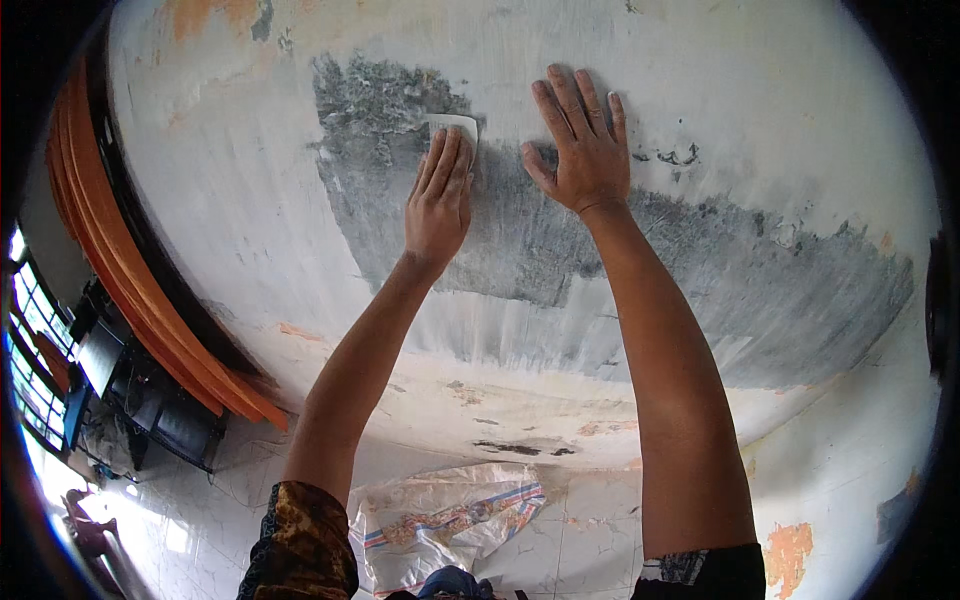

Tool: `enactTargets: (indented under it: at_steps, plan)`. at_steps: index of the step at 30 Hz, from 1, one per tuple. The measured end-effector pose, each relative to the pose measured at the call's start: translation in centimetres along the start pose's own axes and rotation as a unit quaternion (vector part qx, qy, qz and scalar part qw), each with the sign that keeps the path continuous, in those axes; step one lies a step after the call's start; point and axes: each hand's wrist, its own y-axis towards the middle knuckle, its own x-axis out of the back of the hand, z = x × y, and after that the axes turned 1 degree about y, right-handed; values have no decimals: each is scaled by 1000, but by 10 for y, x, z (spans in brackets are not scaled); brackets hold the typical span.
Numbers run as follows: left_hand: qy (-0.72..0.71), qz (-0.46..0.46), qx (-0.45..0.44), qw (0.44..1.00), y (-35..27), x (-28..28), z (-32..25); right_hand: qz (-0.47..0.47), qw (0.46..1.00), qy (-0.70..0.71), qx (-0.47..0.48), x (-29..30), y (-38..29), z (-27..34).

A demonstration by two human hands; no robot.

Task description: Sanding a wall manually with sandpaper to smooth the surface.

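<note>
My left hand point(439, 199) presses a pale sheet point(466, 129), which looks like sandpaper, flat against the wall point(480, 330). Its fingers lie together over the sheet, and only the top and right edge of the sheet show. To the right, my right hand point(589, 142) rests palm-down on the wall with its fingers spread and holds nothing. A large dark grey patch point(517, 247) with a ragged edge surrounds the left hand and runs below the right one. White streaks cross the patch's lower part.
On the left hangs an orange curtain point(142, 247) beside a dark frame. Behind it stand a black table point(169, 412) and a barred window point(37, 330). A crumpled woven plastic sack point(450, 525) lies on the tiled floor point(592, 559) below. Paint peels at lower right point(789, 555).
</note>
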Motion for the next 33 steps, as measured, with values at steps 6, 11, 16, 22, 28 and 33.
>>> enactTargets:
  at_steps: [6,11,16,22,28,33]
  plan:
    - [10,-82,-44,996,89,-3,23,-7,1000,8,2,0,2,0]
    - [-12,-53,-28,998,38,-2,11,-4,1000,0,2,-1,1,-2]
    - [2,-19,-24,1000,25,4,12,-7,1000,4,2,-2,1,2]
    - [15,-84,-59,995,88,-2,18,4,1000,-8,-1,1,1,-1]
    - [-11,-21,-25,999,45,4,7,-3,1000,14,1,0,-1,-1]
    - [8,-60,-73,995,104,6,22,0,1000,13,0,2,2,0]
